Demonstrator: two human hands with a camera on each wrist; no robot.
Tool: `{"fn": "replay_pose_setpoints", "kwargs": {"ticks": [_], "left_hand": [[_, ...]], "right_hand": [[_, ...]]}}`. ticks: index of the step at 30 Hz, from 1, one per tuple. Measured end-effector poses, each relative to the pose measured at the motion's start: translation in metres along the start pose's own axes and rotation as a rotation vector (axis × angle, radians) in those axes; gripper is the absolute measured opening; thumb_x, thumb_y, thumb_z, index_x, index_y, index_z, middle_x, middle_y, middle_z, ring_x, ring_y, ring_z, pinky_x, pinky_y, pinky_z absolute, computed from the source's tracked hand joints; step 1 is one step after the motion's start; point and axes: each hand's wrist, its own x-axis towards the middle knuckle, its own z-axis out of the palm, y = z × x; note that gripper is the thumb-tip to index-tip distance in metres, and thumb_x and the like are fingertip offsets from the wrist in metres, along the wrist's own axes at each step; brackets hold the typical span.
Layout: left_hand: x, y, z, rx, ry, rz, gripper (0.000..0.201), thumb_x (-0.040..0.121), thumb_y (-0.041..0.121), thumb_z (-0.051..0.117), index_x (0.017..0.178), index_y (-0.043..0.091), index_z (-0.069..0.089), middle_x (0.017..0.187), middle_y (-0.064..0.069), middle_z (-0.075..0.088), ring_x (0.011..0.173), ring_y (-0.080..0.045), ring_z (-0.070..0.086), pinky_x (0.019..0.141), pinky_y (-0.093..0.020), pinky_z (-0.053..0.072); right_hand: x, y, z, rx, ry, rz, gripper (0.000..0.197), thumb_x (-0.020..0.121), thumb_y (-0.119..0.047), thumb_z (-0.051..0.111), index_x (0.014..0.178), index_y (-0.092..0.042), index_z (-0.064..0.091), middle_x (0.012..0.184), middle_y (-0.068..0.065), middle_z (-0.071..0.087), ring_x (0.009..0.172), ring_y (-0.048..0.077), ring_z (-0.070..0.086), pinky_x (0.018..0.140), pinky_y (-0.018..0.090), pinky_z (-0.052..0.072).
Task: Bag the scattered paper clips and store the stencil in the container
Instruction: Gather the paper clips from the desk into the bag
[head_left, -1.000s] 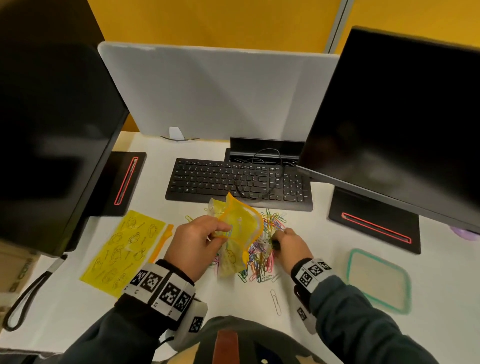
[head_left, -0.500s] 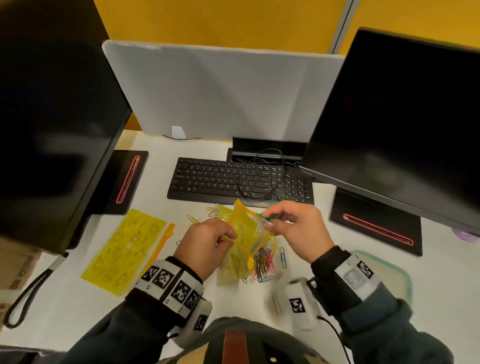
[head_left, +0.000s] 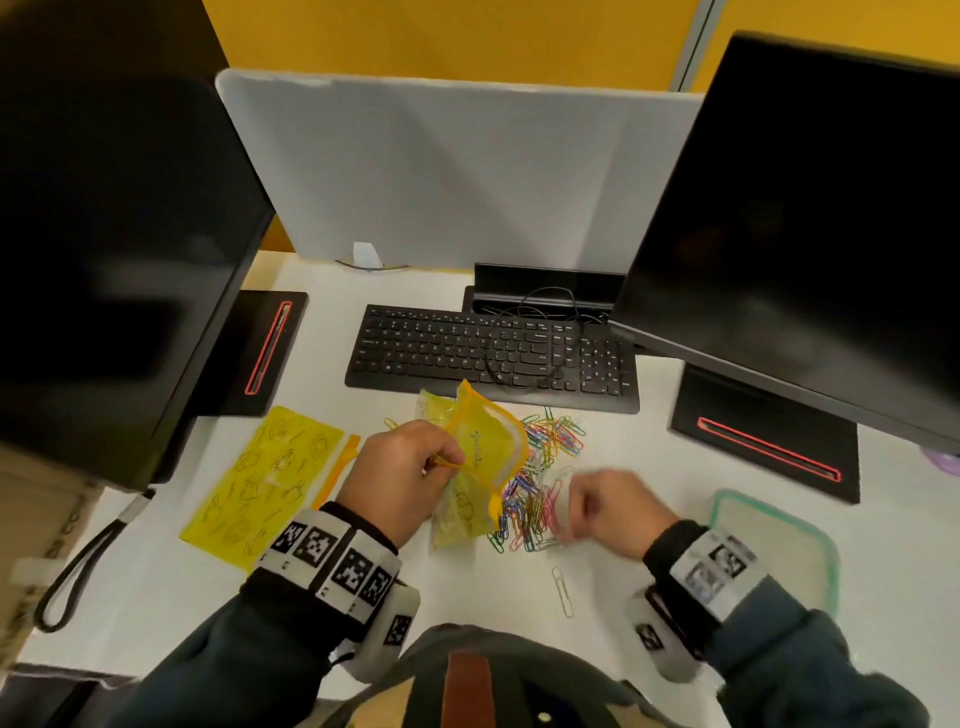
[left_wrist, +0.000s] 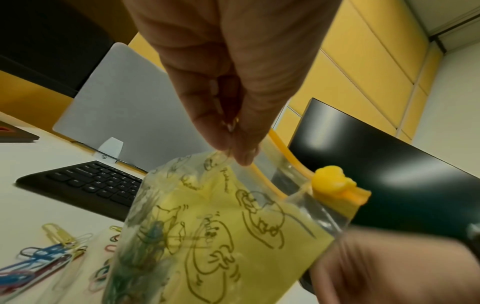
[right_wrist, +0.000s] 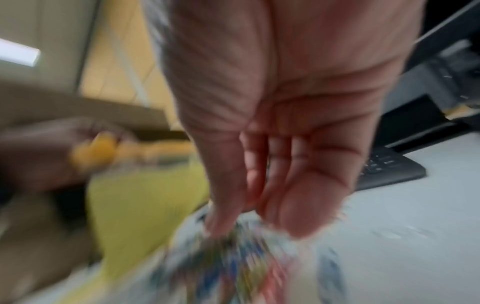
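Observation:
My left hand (head_left: 447, 460) (left_wrist: 236, 156) pinches the rim of a yellow zip bag (head_left: 483, 457) (left_wrist: 221, 226) and holds its mouth open and upright above the desk; several clips show inside it. The coloured paper clips (head_left: 545, 467) (left_wrist: 39, 261) lie in a pile just right of the bag. My right hand (head_left: 582, 506) (right_wrist: 259, 222) is blurred, down on the pile's right edge, with thumb and curled fingers closing on clips. The yellow stencil (head_left: 260, 478) lies flat at the left. The green-rimmed container (head_left: 826, 551) sits at the right, partly under my right wrist.
A single pale clip (head_left: 562, 590) lies alone near the front edge. A black keyboard (head_left: 488, 353) is right behind the pile. Two dark monitors (head_left: 104, 234) (head_left: 805, 218) overhang the desk on both sides, on stands with red stripes (head_left: 267, 348).
My right hand went from the pile up to the bag's mouth and has now dropped back onto the pile. My left hand kept holding the bag in place.

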Motion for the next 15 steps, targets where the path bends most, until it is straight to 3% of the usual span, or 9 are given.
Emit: {"fn": "replay_pose_setpoints", "kwargs": {"ticks": [2,4,7,12,15], "left_hand": [[0.000,0.000,0.001,0.003,0.005,0.011,0.015,0.072,0.002,0.066,0.076,0.016,0.070,0.085,0.001,0.070,0.072,-0.012,0.061,0.064,-0.002,0.038],[-0.001,-0.001,0.003,0.003,0.007,0.021,0.015,0.072,0.002,0.067,0.076,0.016,0.070,0.085,0.002,0.070,0.071,-0.012,0.061,0.065,-0.002,0.039],[-0.003,-0.001,0.006,0.007,-0.003,0.029,0.015,0.072,0.003,0.068,0.076,0.017,0.070,0.085,0.002,0.070,0.072,-0.012,0.061,0.067,-0.001,0.040],[-0.004,-0.003,0.004,0.001,0.012,0.032,0.013,0.071,0.003,0.069,0.075,0.016,0.069,0.083,0.002,0.070,0.069,-0.011,0.060,0.065,0.001,0.038],[-0.006,-0.007,-0.001,-0.005,0.030,0.016,0.014,0.070,0.002,0.069,0.074,0.016,0.070,0.083,0.001,0.070,0.067,-0.009,0.059,0.064,0.000,0.039]], "right_hand": [[-0.008,0.017,0.026,-0.169,-0.307,0.081,0.033,0.071,-0.014,0.074,0.046,-0.027,0.057,0.049,-0.018,0.060,0.049,-0.008,0.054,0.055,0.009,0.037],[-0.013,0.026,0.046,-0.206,-0.421,0.093,0.029,0.072,-0.019,0.076,0.051,-0.025,0.057,0.058,-0.011,0.060,0.059,-0.001,0.056,0.058,0.013,0.041],[-0.002,0.028,0.059,-0.251,-0.318,0.053,0.033,0.074,-0.019,0.074,0.053,-0.025,0.050,0.069,-0.007,0.058,0.070,0.011,0.057,0.062,0.016,0.042],[0.031,0.024,0.049,-0.256,-0.124,0.035,0.023,0.078,-0.019,0.068,0.063,-0.021,0.051,0.077,0.000,0.059,0.074,0.018,0.055,0.064,0.023,0.041],[0.045,0.025,0.029,-0.157,0.130,0.038,0.011,0.079,-0.016,0.064,0.073,-0.016,0.054,0.079,-0.001,0.058,0.080,0.022,0.058,0.067,0.023,0.043]]}}
